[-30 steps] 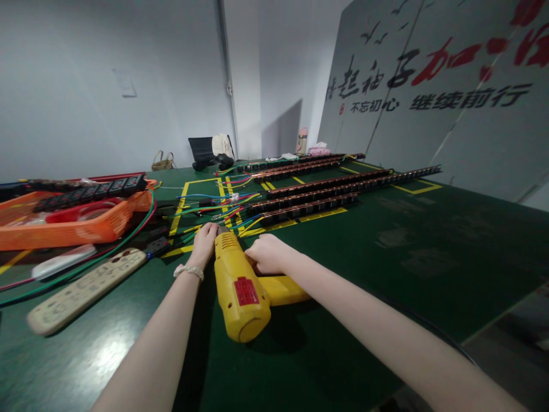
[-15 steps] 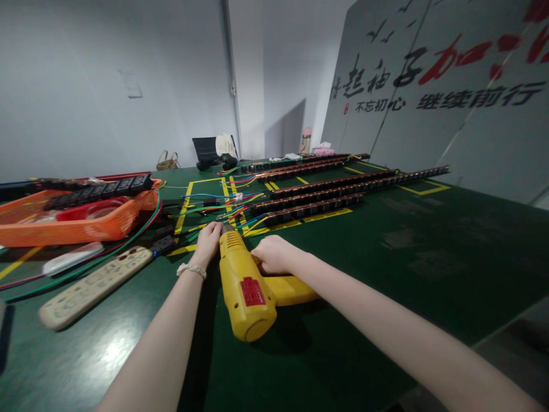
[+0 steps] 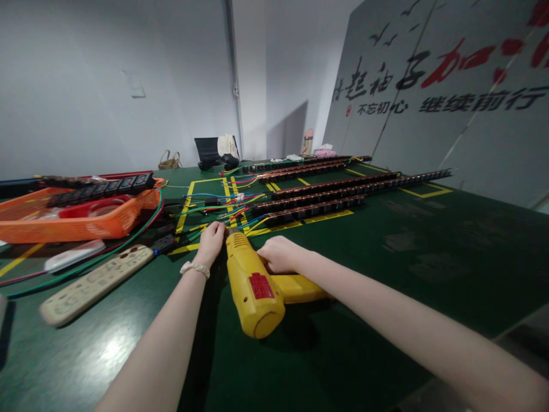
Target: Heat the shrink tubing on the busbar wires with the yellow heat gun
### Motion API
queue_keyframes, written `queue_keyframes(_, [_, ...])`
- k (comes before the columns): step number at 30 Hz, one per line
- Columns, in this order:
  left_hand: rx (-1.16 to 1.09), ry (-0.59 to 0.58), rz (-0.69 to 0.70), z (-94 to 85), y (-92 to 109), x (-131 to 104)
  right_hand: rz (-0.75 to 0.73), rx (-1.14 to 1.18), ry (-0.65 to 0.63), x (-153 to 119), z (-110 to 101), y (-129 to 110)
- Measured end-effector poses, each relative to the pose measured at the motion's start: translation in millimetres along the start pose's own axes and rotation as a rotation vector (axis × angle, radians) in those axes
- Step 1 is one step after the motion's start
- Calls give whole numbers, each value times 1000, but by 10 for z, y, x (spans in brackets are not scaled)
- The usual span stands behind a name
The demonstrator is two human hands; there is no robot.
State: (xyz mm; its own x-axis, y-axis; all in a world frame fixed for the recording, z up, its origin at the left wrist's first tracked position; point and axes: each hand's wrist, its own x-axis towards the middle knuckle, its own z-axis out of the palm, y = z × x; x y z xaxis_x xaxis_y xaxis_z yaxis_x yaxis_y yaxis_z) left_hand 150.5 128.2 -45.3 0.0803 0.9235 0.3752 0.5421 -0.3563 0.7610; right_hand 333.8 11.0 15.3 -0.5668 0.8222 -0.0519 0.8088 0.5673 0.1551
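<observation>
Right hand (image 3: 281,255) curled on the yellow heat gun (image 3: 246,274), I'm likely heating wires (image 3: 196,230); whether my left hand (image 3: 211,238), beside the nozzle (image 3: 233,231), grips, I can't tell. Next: steady aim.

The gun (image 3: 249,274) is yellow with a red label (image 3: 261,286). The counter (image 3: 429,269) is dark green, striped with yellow tape (image 3: 281,228); wires (image 3: 257,221) are blue, green, red and yellow (the basket (image 3: 100,229) is orange).
</observation>
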Motion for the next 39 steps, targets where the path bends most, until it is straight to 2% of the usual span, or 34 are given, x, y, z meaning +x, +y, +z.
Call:
queue_keyframes(8, [-101,-31,-61,18,8,-23,19,-11,-38,-76,5,107])
queue_keyframes(20, [-54,-21,-25,23,-47,7,110,-23,30,-297,69,358])
queue_keyframes(26, [-120,-23,-45,10,-8,-6,161,-33,40,-346,74,424])
queue_keyframes(31, [-234,-121,-17,-48,-54,5,202,-27,16,-354,61,402])
queue_keyframes(36, [-310,-233,-16,-139,-65,6,246,52,119,-381,108,377])
queue_keyframes(39, [-332,-269,-20,-173,-77,8,193,77,137,-381,152,388])
